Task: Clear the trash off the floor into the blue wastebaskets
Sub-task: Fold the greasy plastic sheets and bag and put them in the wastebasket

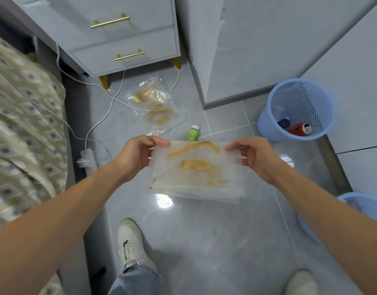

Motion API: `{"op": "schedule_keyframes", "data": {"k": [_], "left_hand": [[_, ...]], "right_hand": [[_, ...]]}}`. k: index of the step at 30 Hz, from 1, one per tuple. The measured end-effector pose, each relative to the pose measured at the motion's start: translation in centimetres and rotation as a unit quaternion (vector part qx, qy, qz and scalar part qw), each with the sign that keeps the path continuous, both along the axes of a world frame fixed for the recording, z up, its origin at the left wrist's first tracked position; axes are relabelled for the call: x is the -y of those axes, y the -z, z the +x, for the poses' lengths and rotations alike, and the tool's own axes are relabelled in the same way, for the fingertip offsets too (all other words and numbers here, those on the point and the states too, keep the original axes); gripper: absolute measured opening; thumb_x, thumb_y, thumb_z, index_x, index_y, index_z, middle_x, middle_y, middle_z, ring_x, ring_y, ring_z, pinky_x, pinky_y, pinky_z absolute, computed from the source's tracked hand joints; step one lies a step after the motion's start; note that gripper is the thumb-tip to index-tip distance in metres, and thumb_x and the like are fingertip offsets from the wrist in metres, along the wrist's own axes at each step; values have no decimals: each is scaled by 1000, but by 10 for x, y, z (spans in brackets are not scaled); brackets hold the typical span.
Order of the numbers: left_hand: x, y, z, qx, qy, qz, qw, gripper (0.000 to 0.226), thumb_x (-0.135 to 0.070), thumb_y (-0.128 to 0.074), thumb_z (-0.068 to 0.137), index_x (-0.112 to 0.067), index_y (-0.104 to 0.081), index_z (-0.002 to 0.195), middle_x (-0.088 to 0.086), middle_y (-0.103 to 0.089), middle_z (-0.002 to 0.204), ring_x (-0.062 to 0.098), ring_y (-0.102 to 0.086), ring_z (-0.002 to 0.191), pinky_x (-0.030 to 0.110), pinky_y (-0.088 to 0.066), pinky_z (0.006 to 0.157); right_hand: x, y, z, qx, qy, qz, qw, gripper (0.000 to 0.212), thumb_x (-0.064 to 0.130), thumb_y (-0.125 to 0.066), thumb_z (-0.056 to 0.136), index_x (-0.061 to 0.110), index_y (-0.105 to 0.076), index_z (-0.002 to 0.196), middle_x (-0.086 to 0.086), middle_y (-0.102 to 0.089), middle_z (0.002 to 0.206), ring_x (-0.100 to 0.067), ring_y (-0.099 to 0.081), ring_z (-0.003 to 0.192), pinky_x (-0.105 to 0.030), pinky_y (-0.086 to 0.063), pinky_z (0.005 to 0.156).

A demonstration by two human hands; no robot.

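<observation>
L hand (138, 155) & R hand (250, 155) pinched clear plastic bag (196, 171) by top corners, above floor. Blue wastebasket (294, 109) at 2 o'clock; green bottle (193, 133) at 12.

We see a grey tiled floor (204, 241), glossy, with lamp glare. On it lie two clear wrappers (155, 105) with orange marks, overlapping, near the drawer unit (111, 39) that stands on gold legs. A white cable (111, 99) runs across the upper wrapper down to a power strip (87, 162). A small green bottle (193, 133) stands just below the wrappers. Two blue baskets stand at right: one (294, 109) holds a red can (298, 129), the other (353, 211) is cut by the frame. Two white shoes (130, 241) rest on the tiles.
</observation>
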State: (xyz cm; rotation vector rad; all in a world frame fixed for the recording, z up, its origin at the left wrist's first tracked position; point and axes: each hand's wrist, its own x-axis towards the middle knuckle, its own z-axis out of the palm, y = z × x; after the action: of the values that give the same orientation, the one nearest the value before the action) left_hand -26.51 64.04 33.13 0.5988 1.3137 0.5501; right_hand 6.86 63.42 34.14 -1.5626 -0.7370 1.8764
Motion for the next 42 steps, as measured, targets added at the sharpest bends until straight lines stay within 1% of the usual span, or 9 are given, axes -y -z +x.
{"op": "schedule_keyframes", "data": {"k": [3, 9, 15, 19, 22, 28, 34, 38, 42], "left_hand": [[-2, -9, 4, -80, 56, 67, 993, 18, -5, -65, 88, -17, -73, 99, 4, -63, 90, 22, -63, 73, 30, -44, 61], [-25, -25, 19, -107, 117, 167, 973, 58, 9, -73, 84, -24, -62, 130, 9, -44, 90, 23, -49, 72, 28, -50, 59], [-49, -42, 35, -209, 147, 242, 936, 45, -30, -83, 83, -24, -64, 124, 8, -66, 81, 21, -63, 73, 35, -53, 73], [-37, -39, 16, -240, 86, 122, 959, 69, -66, -75, 77, -26, -58, 131, 2, -69, 111, 18, -67, 102, 37, -53, 93], [-13, -36, 17, -105, 155, 47, 981, 57, -57, -72, 85, -17, -68, 124, 5, -73, 110, 25, -69, 97, 40, -60, 85], [8, -40, 32, -85, 69, 95, 989, 29, -28, -68, 96, -7, -66, 117, 20, -72, 99, 29, -68, 86, 41, -50, 76], [8, -45, 34, -21, 55, 110, 992, 26, -11, -61, 100, -14, -65, 126, 17, -76, 106, 30, -75, 89, 35, -57, 72], [6, -50, 40, 11, -2, 83, 996, 29, 1, -54, 97, -17, -76, 90, 1, -74, 80, 16, -69, 70, 25, -53, 56], [4, -47, 39, 30, 11, 53, 998, 34, -5, -42, 88, -9, -76, 94, 12, -72, 99, 28, -64, 89, 32, -51, 69]], "right_hand": [[0, 0, -1, 97, -77, 70, 990, 23, -1, -74, 85, 7, -58, 98, -17, -63, 84, -26, -62, 77, -40, -53, 74], [-5, -8, -23, 151, -338, 98, 924, 21, 8, -81, 80, 15, -71, 97, -5, -57, 70, -16, -52, 66, -34, -44, 70], [3, -19, -35, 92, -233, 49, 967, 14, 8, -75, 88, 10, -69, 100, -25, -68, 89, -23, -63, 73, -32, -47, 65], [8, -18, -28, 66, -124, 19, 990, 31, 6, -75, 88, 17, -69, 116, -18, -73, 108, -28, -74, 90, -41, -60, 75], [10, -21, -33, 38, -64, 5, 997, 34, 2, -75, 87, 16, -69, 117, -17, -73, 110, -28, -75, 89, -43, -62, 76], [14, -27, -37, -1, -59, -8, 998, 28, 14, -67, 96, 15, -65, 125, -14, -75, 110, -33, -75, 94, -48, -62, 80], [13, -31, -32, -64, -15, 2, 998, 37, 4, -53, 101, 21, -62, 132, -15, -76, 103, -28, -76, 84, -42, -62, 71], [13, -30, -35, -132, 16, -15, 991, 34, -4, -43, 99, 2, -69, 120, -17, -76, 100, -27, -76, 86, -37, -61, 71], [8, -30, -27, -133, 16, -6, 991, 37, 10, -42, 94, -6, -72, 107, -21, -71, 107, -31, -69, 93, -39, -60, 77]]}}
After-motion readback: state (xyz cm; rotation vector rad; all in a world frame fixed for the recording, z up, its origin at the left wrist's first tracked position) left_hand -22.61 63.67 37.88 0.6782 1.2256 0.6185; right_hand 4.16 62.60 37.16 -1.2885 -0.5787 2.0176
